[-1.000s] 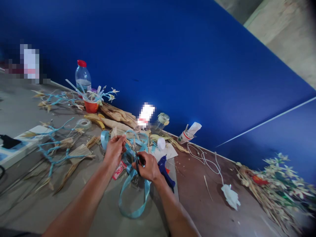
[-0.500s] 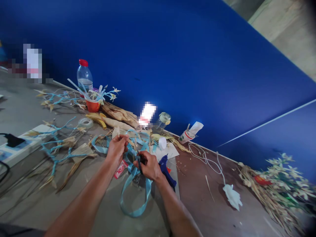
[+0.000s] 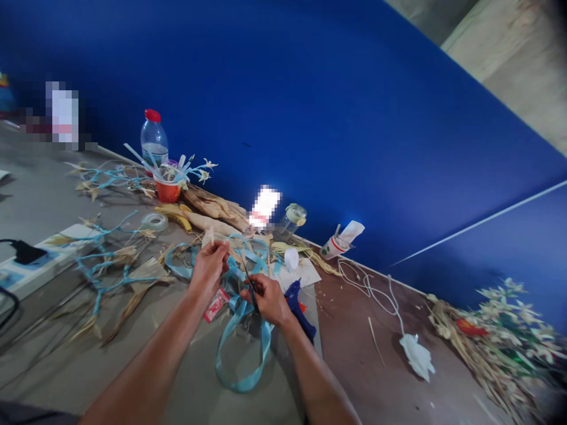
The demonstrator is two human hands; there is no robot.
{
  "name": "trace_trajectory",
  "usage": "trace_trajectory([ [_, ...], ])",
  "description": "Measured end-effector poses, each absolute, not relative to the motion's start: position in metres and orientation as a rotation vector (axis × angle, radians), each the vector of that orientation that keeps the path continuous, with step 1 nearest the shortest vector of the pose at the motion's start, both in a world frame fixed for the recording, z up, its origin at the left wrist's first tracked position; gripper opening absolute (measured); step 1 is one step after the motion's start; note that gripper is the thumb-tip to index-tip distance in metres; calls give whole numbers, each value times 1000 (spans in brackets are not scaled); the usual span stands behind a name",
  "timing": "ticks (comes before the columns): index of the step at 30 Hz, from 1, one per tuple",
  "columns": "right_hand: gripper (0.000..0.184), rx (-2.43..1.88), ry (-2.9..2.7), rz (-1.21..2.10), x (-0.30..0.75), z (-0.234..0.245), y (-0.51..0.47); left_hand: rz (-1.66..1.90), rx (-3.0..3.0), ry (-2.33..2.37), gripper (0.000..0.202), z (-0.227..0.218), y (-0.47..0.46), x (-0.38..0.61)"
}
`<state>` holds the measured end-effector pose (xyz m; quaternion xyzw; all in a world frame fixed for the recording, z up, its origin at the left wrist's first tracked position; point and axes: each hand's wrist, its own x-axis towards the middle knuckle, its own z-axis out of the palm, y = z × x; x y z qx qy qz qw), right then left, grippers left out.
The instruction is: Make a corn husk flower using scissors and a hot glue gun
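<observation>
— Left of centre, above the grey tabletop (image 3: 195,383), what is entered?

— Left hand (image 3: 210,265): thumb and fingers pinched on a pale strip (image 3: 211,237), which projects above the fingertips. To its right, scissors (image 3: 246,270), gripped in the right hand (image 3: 268,300), blades pointing up and away, tips near the left hand's fingers.

— Appearance?

— Strip: cream, narrow, its lower part hidden by the fingers. Ribbon (image 3: 243,383): light blue, slightly glossy, tangled around the hands, with one broad loop toward the wearer. Scissors: slim blades; dark handles, mostly covered by the right hand.

— Counts, left to right?

— Black plug (image 3: 29,252), one, in a white power strip (image 3: 53,262), one. Blue-stemmed branch (image 3: 98,290) nearest that strip, one. Red-capped bottle (image 3: 154,141), one, with one tape roll (image 3: 155,222) nearer the wearer. Red cup (image 3: 168,191), one, holding several stems. Red-and-white packet (image 3: 216,306), one, beside the left wrist. Pair of scissors, one. White roll (image 3: 291,258), one. Lidded jar (image 3: 293,219), one, behind it. Blue glue gun (image 3: 302,310), one, just beside the right hand. Paper-stuffed cup (image 3: 334,245), one.
</observation>
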<state>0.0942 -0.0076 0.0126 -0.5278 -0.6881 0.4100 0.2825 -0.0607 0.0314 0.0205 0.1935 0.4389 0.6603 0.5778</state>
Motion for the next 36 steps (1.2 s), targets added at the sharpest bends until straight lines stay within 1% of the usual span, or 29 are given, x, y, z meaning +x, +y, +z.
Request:
trace_trajectory([
  [8,28,-1370,-1860,1131,97,6,-5,1539,468,1011,36,16,33,-63],
  [19,24,-1391,-1898,1109,96,10,-5,1530,482,1016,36,14,34,-64],
  [24,32,-1406,-1771,1097,97,-2,0,1538,461,965,34,16,33,-63],
  [27,37,-1506,-1712,929,98,-2,3,1484,423,944,34,17,32,-62],
  [31,48,-1748,-1783,657,99,3,4,1369,397,961,33,18,29,-60],
  [36,51,-1857,-1946,683,99,6,4,1313,418,885,29,20,27,-57],
])
